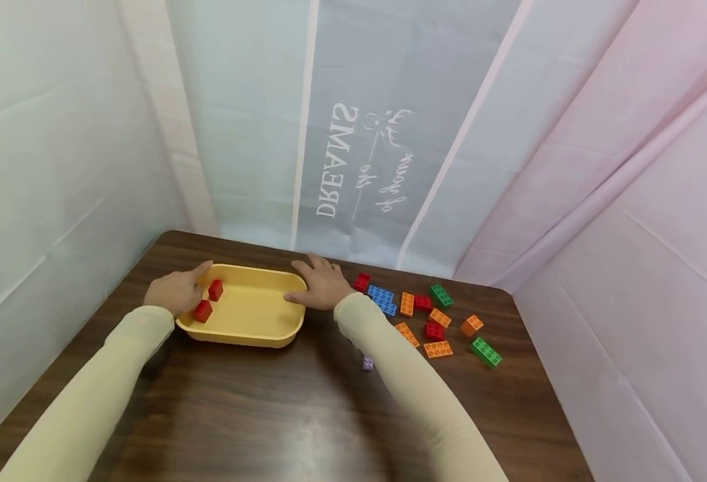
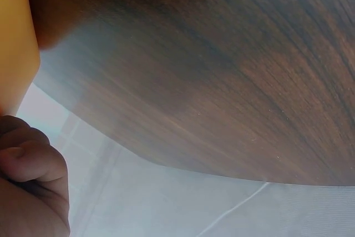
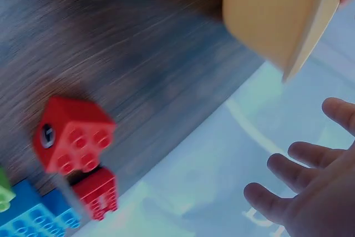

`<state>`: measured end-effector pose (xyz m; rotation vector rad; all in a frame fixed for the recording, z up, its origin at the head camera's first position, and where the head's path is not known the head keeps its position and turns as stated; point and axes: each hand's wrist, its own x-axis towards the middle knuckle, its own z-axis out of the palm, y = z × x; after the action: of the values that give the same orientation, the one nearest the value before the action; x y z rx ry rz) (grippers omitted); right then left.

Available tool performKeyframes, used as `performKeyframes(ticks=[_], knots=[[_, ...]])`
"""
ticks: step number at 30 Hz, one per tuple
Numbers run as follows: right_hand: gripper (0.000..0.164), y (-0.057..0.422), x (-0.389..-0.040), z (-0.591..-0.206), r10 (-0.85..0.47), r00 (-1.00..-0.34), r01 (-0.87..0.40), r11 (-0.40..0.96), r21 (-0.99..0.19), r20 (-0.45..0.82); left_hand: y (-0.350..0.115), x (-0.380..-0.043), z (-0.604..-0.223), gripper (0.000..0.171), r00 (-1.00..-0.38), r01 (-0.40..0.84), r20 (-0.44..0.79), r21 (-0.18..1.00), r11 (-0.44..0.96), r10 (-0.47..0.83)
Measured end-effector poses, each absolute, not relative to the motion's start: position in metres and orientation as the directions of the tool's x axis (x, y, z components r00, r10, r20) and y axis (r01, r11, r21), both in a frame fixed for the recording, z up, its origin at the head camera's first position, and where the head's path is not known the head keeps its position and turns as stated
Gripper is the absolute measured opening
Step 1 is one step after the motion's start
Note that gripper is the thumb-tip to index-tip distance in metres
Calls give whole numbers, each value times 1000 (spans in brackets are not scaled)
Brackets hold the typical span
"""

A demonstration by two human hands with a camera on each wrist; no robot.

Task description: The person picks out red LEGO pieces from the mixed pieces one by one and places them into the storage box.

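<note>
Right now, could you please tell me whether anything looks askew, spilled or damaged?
The DREAMS lettering on the backdrop runs sideways and appears mirrored, which looks odd. The toy building bricks right of the yellow tray lie at mixed angles, but I see no spill or damage.

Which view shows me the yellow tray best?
The head view: it shows the yellow tray nearly whole, including its inside with two red blocks. Left wrist catches only a slice at the left edge; right wrist shows part of its wall and rim, cut off at the top.
</note>
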<state>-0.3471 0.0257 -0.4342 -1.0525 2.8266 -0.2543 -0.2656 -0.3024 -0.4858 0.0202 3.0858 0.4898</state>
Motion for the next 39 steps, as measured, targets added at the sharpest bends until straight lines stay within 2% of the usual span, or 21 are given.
performKeyframes(ticks=[17,39], knots=[[85,88,-358,-444,-582,-810,-545,792,-274,-73,-305,-269,-486,63,-999,9,-42,317,948,23],[79,154,-369,-470,-514,-855,-484,838,-253,-65,-304,-266,-483,61,-999,7,-49,322,947,24]])
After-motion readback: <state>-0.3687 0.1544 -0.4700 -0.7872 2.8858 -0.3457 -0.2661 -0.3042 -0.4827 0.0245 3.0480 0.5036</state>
